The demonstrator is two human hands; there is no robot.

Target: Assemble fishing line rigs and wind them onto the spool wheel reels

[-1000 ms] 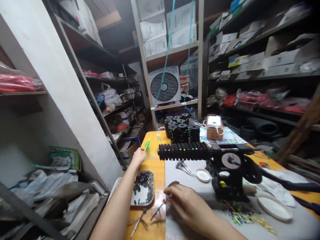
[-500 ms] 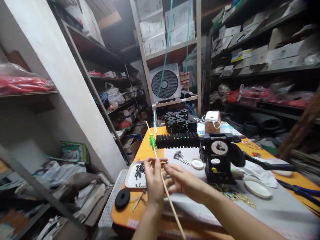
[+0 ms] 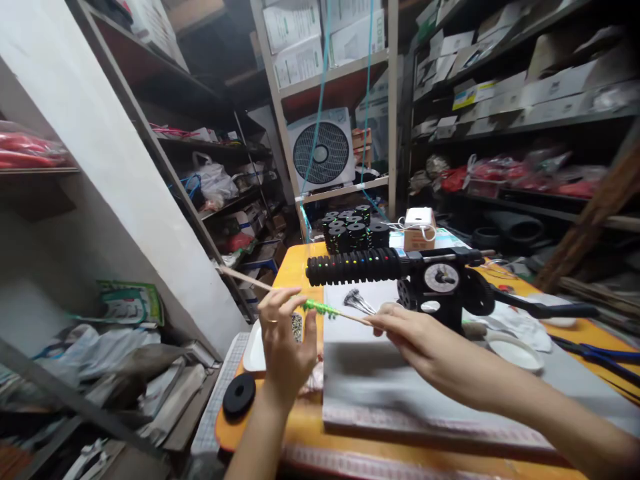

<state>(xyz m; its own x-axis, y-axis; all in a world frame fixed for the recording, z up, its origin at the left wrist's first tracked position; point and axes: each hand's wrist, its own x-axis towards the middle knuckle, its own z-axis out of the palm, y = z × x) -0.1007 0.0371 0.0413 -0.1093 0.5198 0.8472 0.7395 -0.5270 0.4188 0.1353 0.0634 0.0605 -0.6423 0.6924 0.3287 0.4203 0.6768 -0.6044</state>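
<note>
A thin wooden stick [image 3: 246, 277] with a bright green fringed piece [image 3: 320, 307] around it lies slanting across the view between my hands. My right hand [image 3: 407, 330] pinches its right end. Around the stick, left of the green piece, are the bent fingers of my left hand [image 3: 286, 333], a ring on one of them. Just beyond the hands, a black ribbed cylinder with coloured dots [image 3: 353, 265] sticks out leftward from a black cranked device with a dial [image 3: 441, 279]. Beside my left hand is a white tray [image 3: 254, 350], partly hidden.
A black foam ring [image 3: 239, 396] lies at the table's left corner. Black rolls [image 3: 356, 235] and a small box [image 3: 420, 237] stand at the back. Blue-handled pliers [image 3: 600, 360] and a round lid [image 3: 515, 351] are at right. Shelves surround the table.
The stick has swung from steeply upright to a flatter slant. My right hand has moved right to its end, and my left hand has moved left and up, close to the green piece.
</note>
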